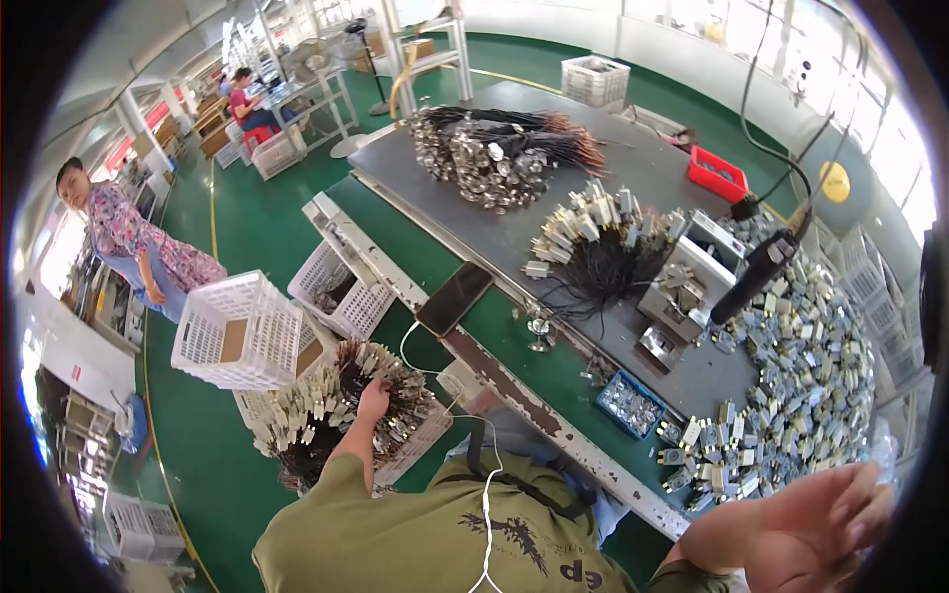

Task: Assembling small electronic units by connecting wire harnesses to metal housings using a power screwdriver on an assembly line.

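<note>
My left hand (374,397) reaches down to the left into a heap of black wire leads with metal ends (341,390), which fills a white crate (420,445). Its fingers look bent and closed among the leads; what they hold is hidden. At the lower right, my right hand (816,539) is raised with the palm turned up and the fingers loosely curled and apart. Nothing shows in it. Beside it spreads a large pile of small metal-cased parts (791,366) on the grey table (692,381).
A small bench machine (682,282) stands near a bundle of black leads (603,262). A blue tray (631,403) holds small parts. A phone (455,298) lies on the chipped rail (514,381). Stacked white crates (237,331) stand left, near another person (133,232).
</note>
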Tool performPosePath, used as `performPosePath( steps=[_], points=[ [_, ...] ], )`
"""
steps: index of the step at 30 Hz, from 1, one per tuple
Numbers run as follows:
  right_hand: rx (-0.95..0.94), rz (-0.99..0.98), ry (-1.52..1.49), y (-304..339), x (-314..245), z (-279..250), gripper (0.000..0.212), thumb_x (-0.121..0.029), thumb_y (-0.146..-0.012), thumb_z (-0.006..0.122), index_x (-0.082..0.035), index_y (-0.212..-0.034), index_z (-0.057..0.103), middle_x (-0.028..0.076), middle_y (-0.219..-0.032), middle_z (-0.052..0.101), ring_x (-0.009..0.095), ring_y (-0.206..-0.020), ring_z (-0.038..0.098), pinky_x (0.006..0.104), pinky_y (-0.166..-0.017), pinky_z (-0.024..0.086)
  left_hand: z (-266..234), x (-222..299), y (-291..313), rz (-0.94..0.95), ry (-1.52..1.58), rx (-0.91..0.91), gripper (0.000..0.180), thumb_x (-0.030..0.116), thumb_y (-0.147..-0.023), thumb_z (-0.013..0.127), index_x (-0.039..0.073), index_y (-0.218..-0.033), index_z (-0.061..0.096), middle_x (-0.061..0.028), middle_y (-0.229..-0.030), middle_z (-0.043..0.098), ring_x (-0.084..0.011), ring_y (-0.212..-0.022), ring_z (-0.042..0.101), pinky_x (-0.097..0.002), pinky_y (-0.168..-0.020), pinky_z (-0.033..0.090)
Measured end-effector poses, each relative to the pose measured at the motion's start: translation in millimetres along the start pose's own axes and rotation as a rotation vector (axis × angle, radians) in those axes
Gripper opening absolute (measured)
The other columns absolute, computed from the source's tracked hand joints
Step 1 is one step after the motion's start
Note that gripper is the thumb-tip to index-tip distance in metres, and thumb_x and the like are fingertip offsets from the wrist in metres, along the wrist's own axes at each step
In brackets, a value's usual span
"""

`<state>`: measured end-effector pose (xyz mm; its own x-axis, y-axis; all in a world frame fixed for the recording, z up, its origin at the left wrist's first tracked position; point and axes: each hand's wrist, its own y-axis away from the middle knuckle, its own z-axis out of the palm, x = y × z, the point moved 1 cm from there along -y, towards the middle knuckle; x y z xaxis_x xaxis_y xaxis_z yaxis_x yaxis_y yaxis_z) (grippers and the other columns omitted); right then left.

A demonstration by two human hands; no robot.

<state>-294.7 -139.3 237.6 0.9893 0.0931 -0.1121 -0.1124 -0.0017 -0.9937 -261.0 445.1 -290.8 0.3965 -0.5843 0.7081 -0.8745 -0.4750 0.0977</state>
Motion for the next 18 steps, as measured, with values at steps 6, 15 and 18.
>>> performPosePath(
  steps=[6,15,18],
  points=[
    [-0.008,-0.08,-0.096,5.3,4.7,-0.4,0.053,-0.017,-0.113,0.032,-0.041,-0.159,0.037,-0.001,-0.16,0.043,0.021,-0.116,0.057,0.0363,-0.091,0.047,-24.5,-14.0,16.3,-0.037,-0.002,0.167,0.023,0.003,-0.099,0.053,0.003,-0.119,0.063,-0.0167,-0.112,0.073,-0.0298,-0.108,0.071,-0.0412,-0.093,0.055],
    [0.271,-0.081,0.076,10.8,43.4,-18.1,0.032,-0.017,-0.102,0.043,-0.016,-0.13,0.058,0.008,-0.116,0.053,0.017,-0.095,0.048,0.0325,-0.079,0.037,-48.6,-62.4,45.2,0.014,-0.252,0.304,0.043,0.034,-0.103,0.056,0.007,-0.135,0.053,-0.0236,-0.117,0.071,-0.0427,-0.112,0.067,-0.0499,-0.095,0.052],
    [0.321,0.04,0.081,28.2,23.4,-28.5,0.027,-0.018,-0.103,0.045,-0.015,-0.124,0.062,0.007,-0.121,0.055,0.015,-0.095,0.049,0.0308,-0.079,0.037,-73.3,9.7,21.3,-0.165,0.093,0.28,0.044,0.03,-0.106,0.057,-0.002,-0.137,0.052,-0.0219,-0.12,0.069,-0.0328,-0.111,0.068,-0.0422,-0.098,0.052]
  ],
)
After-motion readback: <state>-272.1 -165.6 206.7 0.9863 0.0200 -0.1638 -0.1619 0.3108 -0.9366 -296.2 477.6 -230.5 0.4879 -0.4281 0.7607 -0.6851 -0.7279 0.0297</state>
